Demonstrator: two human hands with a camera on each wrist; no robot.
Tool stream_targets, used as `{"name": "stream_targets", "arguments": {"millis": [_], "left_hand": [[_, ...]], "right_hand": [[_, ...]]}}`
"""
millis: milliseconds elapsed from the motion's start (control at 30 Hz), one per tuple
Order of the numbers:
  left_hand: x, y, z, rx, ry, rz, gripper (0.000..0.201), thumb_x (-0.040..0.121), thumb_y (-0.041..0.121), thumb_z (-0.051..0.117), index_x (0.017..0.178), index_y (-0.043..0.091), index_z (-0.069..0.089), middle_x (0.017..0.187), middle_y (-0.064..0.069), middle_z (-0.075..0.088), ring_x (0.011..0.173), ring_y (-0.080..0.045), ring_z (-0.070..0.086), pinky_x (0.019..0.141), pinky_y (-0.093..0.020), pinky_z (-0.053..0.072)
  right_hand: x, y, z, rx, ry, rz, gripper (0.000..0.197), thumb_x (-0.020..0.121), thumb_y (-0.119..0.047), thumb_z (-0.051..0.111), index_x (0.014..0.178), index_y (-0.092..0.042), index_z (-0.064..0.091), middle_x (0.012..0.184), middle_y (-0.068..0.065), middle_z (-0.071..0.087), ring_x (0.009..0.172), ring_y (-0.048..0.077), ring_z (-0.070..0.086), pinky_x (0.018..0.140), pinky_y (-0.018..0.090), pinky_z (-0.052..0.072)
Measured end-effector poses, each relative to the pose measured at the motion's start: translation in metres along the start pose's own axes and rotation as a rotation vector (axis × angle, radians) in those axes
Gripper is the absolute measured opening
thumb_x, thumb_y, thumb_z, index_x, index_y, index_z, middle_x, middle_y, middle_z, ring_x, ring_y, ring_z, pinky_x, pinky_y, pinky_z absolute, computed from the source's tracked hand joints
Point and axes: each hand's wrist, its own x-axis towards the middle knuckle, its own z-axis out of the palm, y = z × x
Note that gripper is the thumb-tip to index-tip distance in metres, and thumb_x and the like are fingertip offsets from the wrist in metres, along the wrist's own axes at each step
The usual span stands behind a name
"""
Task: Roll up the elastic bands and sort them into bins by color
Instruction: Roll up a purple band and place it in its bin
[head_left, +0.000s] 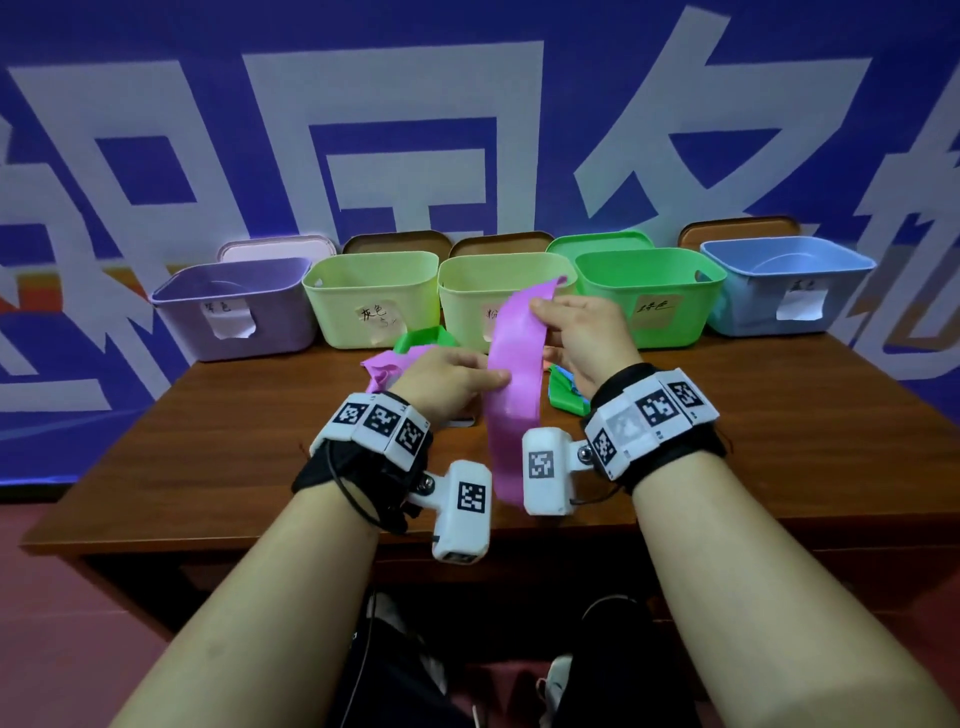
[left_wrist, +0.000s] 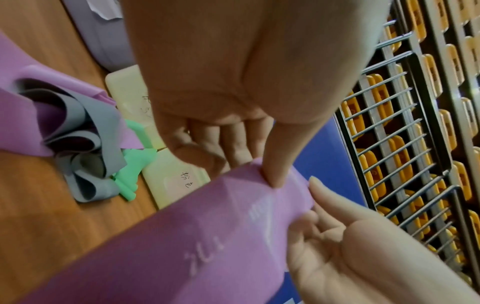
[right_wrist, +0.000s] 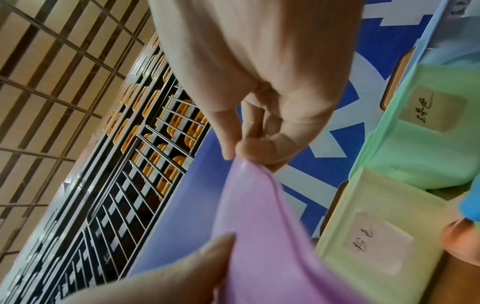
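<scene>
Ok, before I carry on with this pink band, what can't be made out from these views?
- Bin contents: head view looks at the front walls of the purple bin and blue bin, interiors hidden.
- Pink band: lower end hidden behind the wrist cameras.
- Pile: band count unclear, tangled; hands block it in the head view.
- Purple bin's label: too blurred.

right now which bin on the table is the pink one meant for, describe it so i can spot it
Five bins stand in a row along the back of the wooden table, before the blue wall. It is the middle bin, pale yellow-green, right behind the raised pink band. Its twin to the left shares the colour, but only this one's label is half hidden by the band.
</scene>
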Motion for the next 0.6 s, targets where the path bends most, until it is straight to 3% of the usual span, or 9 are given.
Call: {"name": "stream_targets", "arguments": {"millis": [33, 133, 233, 333, 433, 600], "left_hand": [[0.004, -0.002, -0.002, -0.009, 0.049, 0.012, 0.024, 0.087, 0.009, 0.065, 0.066, 0.009, 0.055, 0.042, 0.002, 0.048, 0.041, -0.016, 0.043, 0.044, -0.018, 0.032], [0.019, -0.009, -0.007, -0.155, 0.163, 0.011, 0.025, 0.087, 0.010, 0.065, 0.064, 0.012, 0.056, 0.052, -0.006, 0.049, 0.047, -0.016, 0.041, 0.047, -0.020, 0.033], [0.032, -0.014, -0.008, -0.229, 0.193, -0.008, 0.023, 0.090, 0.014, 0.062, 0.068, 0.013, 0.055, 0.046, -0.006, 0.046, 0.036, -0.015, 0.039, 0.042, -0.016, 0.031], [0.040, -0.022, -0.003, -0.244, 0.156, -0.031, 0.023, 0.094, 0.019, 0.057, 0.072, 0.013, 0.058, 0.047, -0.002, 0.049, 0.037, -0.014, 0.044, 0.043, -0.016, 0.040], [0.042, -0.035, 0.005, -0.219, 0.115, -0.022, 0.017, 0.090, 0.015, 0.062, 0.074, 0.013, 0.064, 0.068, -0.010, 0.059, 0.060, -0.020, 0.052, 0.063, -0.028, 0.045], [0.043, -0.052, 0.008, -0.225, 0.176, 0.005, 0.021, 0.088, 0.003, 0.061, 0.070, 0.012, 0.063, 0.049, 0.007, 0.059, 0.045, -0.004, 0.051, 0.050, -0.016, 0.046]], "right_hand": [[0.000, 0.002, 0.000, 0.019, -0.020, 0.015, 0.008, 0.092, -0.013, 0.060, 0.087, -0.007, 0.064, 0.084, 0.017, 0.060, 0.068, 0.023, 0.057, 0.050, 0.024, 0.043], [-0.002, 0.017, -0.002, -0.025, -0.175, 0.105, 0.015, 0.096, -0.021, 0.054, 0.103, -0.011, 0.064, 0.081, 0.001, 0.067, 0.063, 0.008, 0.063, 0.061, 0.020, 0.049], [-0.005, 0.035, 0.001, -0.149, -0.289, 0.137, 0.006, 0.091, -0.014, 0.060, 0.089, -0.014, 0.066, 0.074, 0.000, 0.066, 0.061, 0.008, 0.062, 0.065, 0.020, 0.048], [0.005, 0.050, 0.004, -0.159, -0.170, 0.109, 0.021, 0.084, 0.006, 0.062, 0.073, -0.011, 0.063, 0.068, 0.002, 0.060, 0.059, 0.013, 0.058, 0.060, 0.024, 0.049], [0.012, 0.063, 0.003, -0.135, -0.098, 0.111, 0.011, 0.083, 0.004, 0.065, 0.082, -0.007, 0.065, 0.076, 0.011, 0.063, 0.063, 0.018, 0.058, 0.051, 0.020, 0.048], [0.012, 0.076, 0.003, -0.071, -0.034, 0.118, 0.006, 0.086, -0.003, 0.065, 0.086, -0.008, 0.066, 0.075, 0.008, 0.064, 0.063, 0.016, 0.059, 0.053, 0.021, 0.046]]}}
